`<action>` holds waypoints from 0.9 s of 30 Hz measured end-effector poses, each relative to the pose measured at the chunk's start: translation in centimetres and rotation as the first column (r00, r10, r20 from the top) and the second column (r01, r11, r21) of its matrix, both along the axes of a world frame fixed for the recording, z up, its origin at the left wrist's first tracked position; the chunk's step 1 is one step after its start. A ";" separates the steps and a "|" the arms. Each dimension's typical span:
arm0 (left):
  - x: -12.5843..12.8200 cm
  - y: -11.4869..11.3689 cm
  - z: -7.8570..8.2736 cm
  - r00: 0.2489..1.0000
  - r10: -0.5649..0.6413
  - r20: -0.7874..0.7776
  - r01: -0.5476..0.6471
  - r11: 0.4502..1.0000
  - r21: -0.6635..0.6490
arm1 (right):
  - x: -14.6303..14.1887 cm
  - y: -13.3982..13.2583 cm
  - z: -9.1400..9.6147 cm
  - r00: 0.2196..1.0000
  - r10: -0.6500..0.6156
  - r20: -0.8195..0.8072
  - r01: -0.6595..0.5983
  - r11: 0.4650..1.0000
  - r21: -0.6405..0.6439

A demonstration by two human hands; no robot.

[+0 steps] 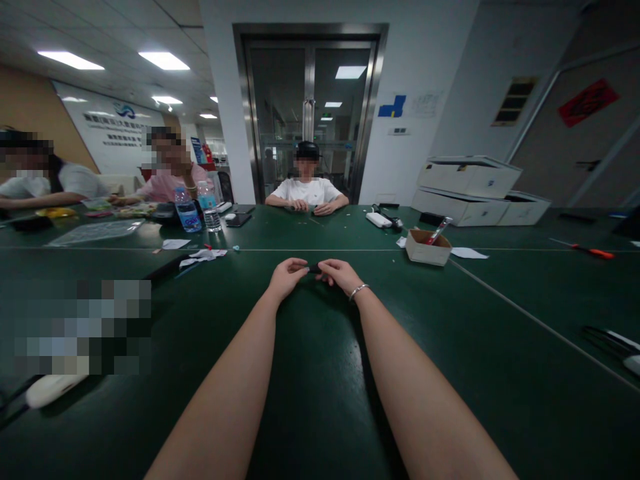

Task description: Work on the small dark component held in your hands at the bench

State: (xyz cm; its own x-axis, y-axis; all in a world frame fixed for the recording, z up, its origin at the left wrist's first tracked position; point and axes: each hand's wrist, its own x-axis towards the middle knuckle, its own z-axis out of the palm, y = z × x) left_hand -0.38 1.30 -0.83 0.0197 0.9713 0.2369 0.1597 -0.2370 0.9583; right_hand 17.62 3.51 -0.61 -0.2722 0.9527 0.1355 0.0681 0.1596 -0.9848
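Both arms reach forward over a dark green table (320, 373). Between my hands is a small black object (314, 269), too small and too covered by fingers to name. My left hand (289, 277) pinches its left end between thumb and fingers. From the other side my right hand (341, 275), with a silver bracelet (359, 291) at the wrist, closes its fingertips on the right end. The object is held just above or on the tabletop; I cannot tell which.
A small cardboard box (428, 249) holding a tool stands right of my hands. Two water bottles (188, 212) are at the back left. White boxes (467, 193) are stacked at the back right. An orange-handled screwdriver (594, 252) lies far right. A person (307, 190) sits opposite.
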 end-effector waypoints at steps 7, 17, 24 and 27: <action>-0.1 0.0 0.3 1.000 0.003 0.029 -0.003 1.000 -0.023 | 0.1 -0.2 0.3 0.996 0.039 -0.075 -0.037 0.999 0.034; 0.3 -0.3 0.6 0.994 0.042 0.097 -0.032 0.995 -0.097 | 0.0 -0.3 0.4 0.995 0.037 -0.088 -0.035 0.999 0.020; 0.1 0.1 0.2 0.995 0.034 0.092 -0.028 0.997 -0.070 | 0.0 -0.3 0.3 0.999 0.029 -0.026 -0.028 0.999 0.024; 0.0 0.2 0.2 0.995 0.038 0.089 -0.031 0.997 -0.074 | 0.1 -0.2 0.2 0.997 0.015 -0.070 -0.013 1.000 0.025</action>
State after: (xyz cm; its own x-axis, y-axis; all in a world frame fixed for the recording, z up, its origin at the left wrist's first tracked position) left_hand -0.35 1.46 -0.63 -0.0324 0.9857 0.1655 0.0784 -0.1626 0.9836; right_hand 17.69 3.32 -0.37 -0.2742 0.9451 0.1779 -0.0035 0.1840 -0.9829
